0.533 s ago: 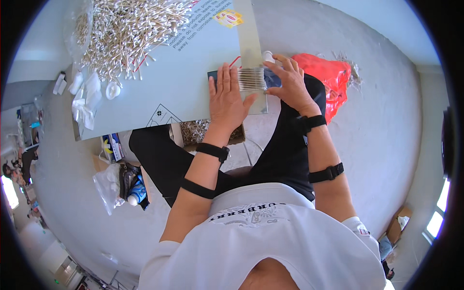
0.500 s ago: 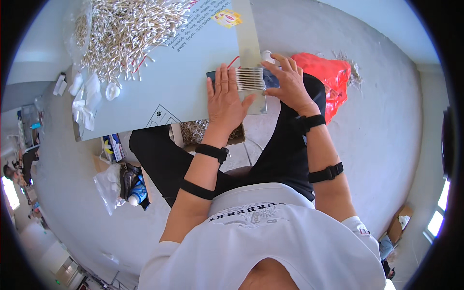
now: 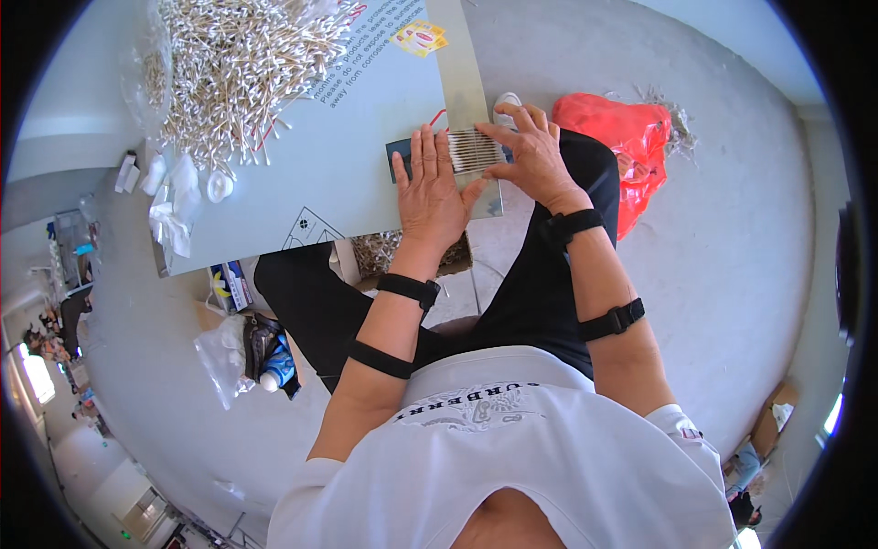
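Observation:
A neat row of cotton swabs point(image 3: 470, 152) lies side by side on a dark blue strip point(image 3: 399, 166) near the right edge of a large grey-blue board point(image 3: 338, 174). My left hand point(image 3: 432, 188) rests flat with fingers straight, covering the left end of the row. At the row's right end is my right hand point(image 3: 538, 160), its fingers spread; index finger and thumb touch the swabs' far and near sides. Under that hand the strip's right end is mostly hidden. A big loose heap of cotton swabs point(image 3: 238, 73) covers the board's far left.
White wrappers point(image 3: 178, 206) and a small roll point(image 3: 219, 186) lie at the board's left edge. Below it stands a box of swabs point(image 3: 375, 252) between my legs. A red plastic bag point(image 3: 617, 137) is on the floor at right; a pouch point(image 3: 263, 348) sits lower left.
My right hand has shifted left, bringing its thumb and index finger over the right end of the swab row. The left hand stays flat in place. The view has moved slightly.

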Available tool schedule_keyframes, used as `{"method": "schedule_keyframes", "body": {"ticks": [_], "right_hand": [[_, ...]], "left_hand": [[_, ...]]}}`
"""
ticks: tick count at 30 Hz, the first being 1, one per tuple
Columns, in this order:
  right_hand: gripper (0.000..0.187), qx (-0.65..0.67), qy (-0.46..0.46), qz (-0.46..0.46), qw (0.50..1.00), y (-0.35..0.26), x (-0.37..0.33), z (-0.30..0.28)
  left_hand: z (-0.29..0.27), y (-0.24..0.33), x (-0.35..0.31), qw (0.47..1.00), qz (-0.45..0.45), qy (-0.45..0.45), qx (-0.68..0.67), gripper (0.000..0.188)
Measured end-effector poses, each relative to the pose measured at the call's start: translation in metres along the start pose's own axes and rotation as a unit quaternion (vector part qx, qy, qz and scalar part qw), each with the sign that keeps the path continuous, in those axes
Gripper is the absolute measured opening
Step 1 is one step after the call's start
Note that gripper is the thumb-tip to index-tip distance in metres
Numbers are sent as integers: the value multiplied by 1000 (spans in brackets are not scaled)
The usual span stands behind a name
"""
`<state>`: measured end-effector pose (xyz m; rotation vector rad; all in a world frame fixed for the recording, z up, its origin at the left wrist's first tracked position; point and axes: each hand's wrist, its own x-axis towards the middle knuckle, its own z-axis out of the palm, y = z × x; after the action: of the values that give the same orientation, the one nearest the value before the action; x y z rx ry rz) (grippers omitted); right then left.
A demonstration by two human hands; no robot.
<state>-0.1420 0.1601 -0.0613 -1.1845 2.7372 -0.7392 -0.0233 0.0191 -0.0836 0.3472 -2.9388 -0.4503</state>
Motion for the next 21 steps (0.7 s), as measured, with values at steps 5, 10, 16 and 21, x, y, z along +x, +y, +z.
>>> {"method": "schedule_keyframes", "body": {"ticks": [5, 10, 16, 21], "right_hand": [[63, 2, 8, -1, 1000, 2, -1, 1], [62, 4, 7, -12, 1000, 3, 0, 3], [48, 42, 129, 86, 987, 4, -9, 8], [41, 531, 254, 359, 725, 7, -26, 33]], "left_hand": [[0, -3, 0, 1000, -22, 14, -11, 84], [-5, -3, 5, 1000, 0, -12, 15, 85], [-6, -3, -8, 1000, -19, -13, 8, 87], [-8, -4, -18, 999, -26, -32, 33, 90]]}}
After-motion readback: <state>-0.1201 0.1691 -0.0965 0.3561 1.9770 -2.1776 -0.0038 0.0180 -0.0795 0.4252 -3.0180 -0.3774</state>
